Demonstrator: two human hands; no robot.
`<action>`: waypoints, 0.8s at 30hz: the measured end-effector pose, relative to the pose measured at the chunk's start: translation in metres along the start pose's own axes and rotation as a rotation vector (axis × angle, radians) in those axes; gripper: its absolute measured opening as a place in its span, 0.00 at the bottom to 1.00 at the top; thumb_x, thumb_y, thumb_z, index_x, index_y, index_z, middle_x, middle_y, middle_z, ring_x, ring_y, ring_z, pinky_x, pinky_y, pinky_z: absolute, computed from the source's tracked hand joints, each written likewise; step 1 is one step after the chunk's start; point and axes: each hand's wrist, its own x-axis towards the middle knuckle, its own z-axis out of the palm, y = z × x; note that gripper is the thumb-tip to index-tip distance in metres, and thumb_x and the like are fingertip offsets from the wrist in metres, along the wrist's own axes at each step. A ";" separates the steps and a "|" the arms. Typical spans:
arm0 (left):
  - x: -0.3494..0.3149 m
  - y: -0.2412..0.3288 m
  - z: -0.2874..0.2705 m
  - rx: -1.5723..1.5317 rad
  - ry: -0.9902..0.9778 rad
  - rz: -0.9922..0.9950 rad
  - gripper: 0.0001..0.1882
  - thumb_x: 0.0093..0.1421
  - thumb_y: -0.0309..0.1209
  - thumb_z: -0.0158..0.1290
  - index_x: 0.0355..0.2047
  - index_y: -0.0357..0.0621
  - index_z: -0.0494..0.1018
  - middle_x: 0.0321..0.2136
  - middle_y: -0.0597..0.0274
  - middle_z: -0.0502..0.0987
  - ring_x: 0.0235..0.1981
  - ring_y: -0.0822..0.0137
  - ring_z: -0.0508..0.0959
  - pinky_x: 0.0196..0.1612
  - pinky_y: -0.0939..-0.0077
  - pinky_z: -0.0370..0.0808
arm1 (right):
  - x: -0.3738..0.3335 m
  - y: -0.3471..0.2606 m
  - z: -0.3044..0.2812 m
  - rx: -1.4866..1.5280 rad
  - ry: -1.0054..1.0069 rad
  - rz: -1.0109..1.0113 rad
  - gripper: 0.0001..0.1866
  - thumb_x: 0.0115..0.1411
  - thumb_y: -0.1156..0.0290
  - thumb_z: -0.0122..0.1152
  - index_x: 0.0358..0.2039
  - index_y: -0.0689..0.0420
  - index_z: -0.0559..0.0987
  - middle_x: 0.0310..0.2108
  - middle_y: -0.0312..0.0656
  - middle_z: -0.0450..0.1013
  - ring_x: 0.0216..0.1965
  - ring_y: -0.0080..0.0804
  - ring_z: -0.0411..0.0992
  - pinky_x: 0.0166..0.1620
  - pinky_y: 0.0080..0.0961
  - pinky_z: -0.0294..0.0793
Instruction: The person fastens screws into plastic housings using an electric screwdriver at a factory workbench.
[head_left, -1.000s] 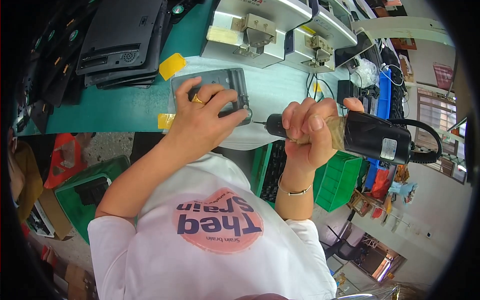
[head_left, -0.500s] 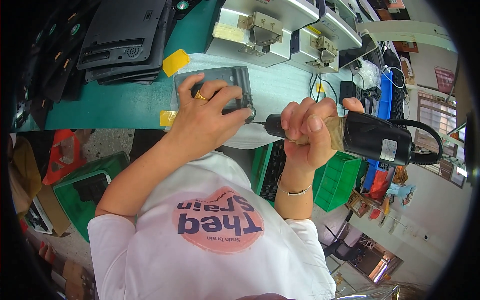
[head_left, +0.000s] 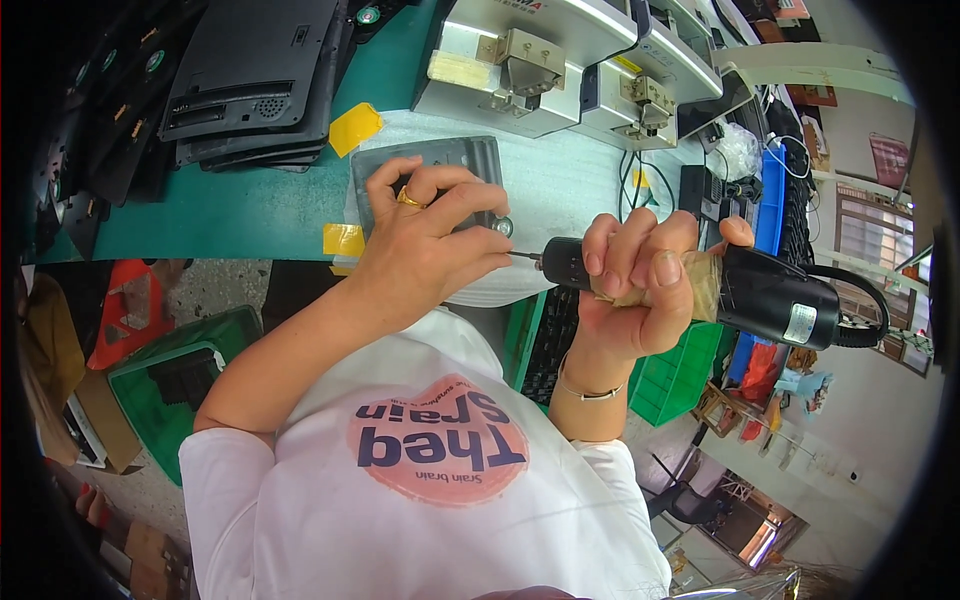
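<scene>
My right hand [head_left: 640,285] is wrapped around the taped grip of a black electric screwdriver [head_left: 775,297], which lies nearly level with its thin bit pointing left. The bit's tip meets the fingertips of my left hand [head_left: 430,235]. There the thumb and a finger are pinched together, and whatever they hold is too small or hidden to make out. Under and beyond the left hand lies a dark grey plastic housing [head_left: 475,152], partly covered by the fingers. A small round metallic part [head_left: 502,227] sits at its near right corner.
Several black plastic housings [head_left: 240,75] are stacked at the left of the green table [head_left: 200,215]. Two grey machines [head_left: 510,80] with metal fittings stand behind the white mat [head_left: 560,170]. Yellow tape pieces [head_left: 355,127] lie nearby. Green crates [head_left: 675,370] stand below.
The screwdriver and my right hand have shifted right and slightly nearer to me. The bit has moved off the housing's corner, and my left fingertips have come together at its tip.
</scene>
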 end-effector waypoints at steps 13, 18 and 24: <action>-0.007 -0.002 -0.001 -0.079 0.022 0.017 0.08 0.47 0.42 0.64 0.24 0.57 0.79 0.41 0.79 0.75 0.50 0.70 0.69 0.57 0.57 0.47 | -0.003 -0.009 0.005 0.027 -0.052 -0.003 0.30 0.60 0.78 0.59 0.58 0.43 0.58 0.23 0.36 0.66 0.17 0.27 0.65 0.24 0.31 0.69; -0.007 -0.001 -0.002 -0.071 0.043 0.029 0.08 0.47 0.42 0.64 0.24 0.58 0.80 0.41 0.79 0.76 0.50 0.70 0.69 0.58 0.58 0.47 | -0.005 -0.013 0.008 0.042 -0.058 -0.016 0.30 0.59 0.78 0.59 0.58 0.43 0.59 0.23 0.35 0.66 0.18 0.27 0.65 0.25 0.31 0.69; -0.008 -0.001 -0.003 -0.078 0.064 0.036 0.07 0.46 0.42 0.65 0.24 0.60 0.80 0.41 0.79 0.76 0.50 0.69 0.69 0.58 0.59 0.47 | -0.008 -0.016 0.012 0.050 -0.021 -0.015 0.29 0.59 0.78 0.59 0.57 0.42 0.59 0.22 0.35 0.65 0.19 0.27 0.65 0.26 0.31 0.68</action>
